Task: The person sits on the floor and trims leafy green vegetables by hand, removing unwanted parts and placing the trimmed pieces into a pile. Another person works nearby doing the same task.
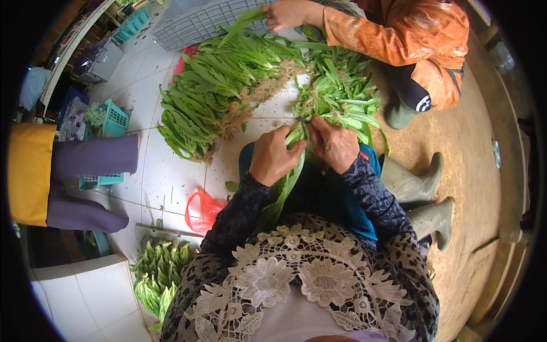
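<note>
My left hand (275,156) is closed around the base of a leafy green plant (287,181), whose long leaves hang down over my lap. Close beside it, my right hand (335,143) pinches at the root end of the same plant with thumb and finger; what exactly lies between those fingertips is hidden. Beyond my hands, a long row of leafy greens (222,72) with brown roots (239,111) curves over the white tiles. A looser pile of greens (342,85) lies to the right, under and behind my right hand.
A co-worker's hand (286,16) reaches over the greens beside a grey plastic crate (192,25). Another person's legs (94,158) stand at left near teal baskets (116,117). A red plastic bag (205,211) lies left of my lap; bundled greens (160,269) fill a container at lower left.
</note>
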Available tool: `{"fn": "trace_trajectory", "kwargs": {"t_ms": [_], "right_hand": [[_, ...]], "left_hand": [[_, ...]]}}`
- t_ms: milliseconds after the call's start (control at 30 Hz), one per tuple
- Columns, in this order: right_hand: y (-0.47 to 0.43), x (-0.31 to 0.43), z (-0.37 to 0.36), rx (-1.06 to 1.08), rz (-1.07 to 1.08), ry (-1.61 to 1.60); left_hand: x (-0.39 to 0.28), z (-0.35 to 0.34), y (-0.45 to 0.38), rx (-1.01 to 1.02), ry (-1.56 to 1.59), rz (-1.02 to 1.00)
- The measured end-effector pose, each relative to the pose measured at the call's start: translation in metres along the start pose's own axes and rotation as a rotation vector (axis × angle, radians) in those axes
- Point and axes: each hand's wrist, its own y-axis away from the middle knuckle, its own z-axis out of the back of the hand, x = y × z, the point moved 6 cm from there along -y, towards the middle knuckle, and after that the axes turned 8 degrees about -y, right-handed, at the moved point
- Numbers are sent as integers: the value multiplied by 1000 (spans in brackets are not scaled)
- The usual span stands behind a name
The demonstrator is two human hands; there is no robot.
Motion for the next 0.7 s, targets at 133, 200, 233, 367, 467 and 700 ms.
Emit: {"fn": "trace_trajectory", "kwargs": {"t_ms": [133, 200, 233, 367, 467, 700], "right_hand": [[2, -2, 3, -83, -54, 91], [1, 7, -1, -48, 119, 53], [0, -3, -1, -53, -36, 129], [-3, -18, -4, -95, -123, 235], [1, -17, -23, 103, -63, 206], [2, -25, -23, 18, -146, 147]], "left_hand": [[-1, -5, 1, -16, -109, 6], [-1, -8, 1, -23, -145, 8], [-1, -9, 1, -43, -178, -2], [1, -18, 0, -78, -291, -24], [3, -24, 0, -72, -360, -35], [9, -29, 0, -14, -370, 4]]}}
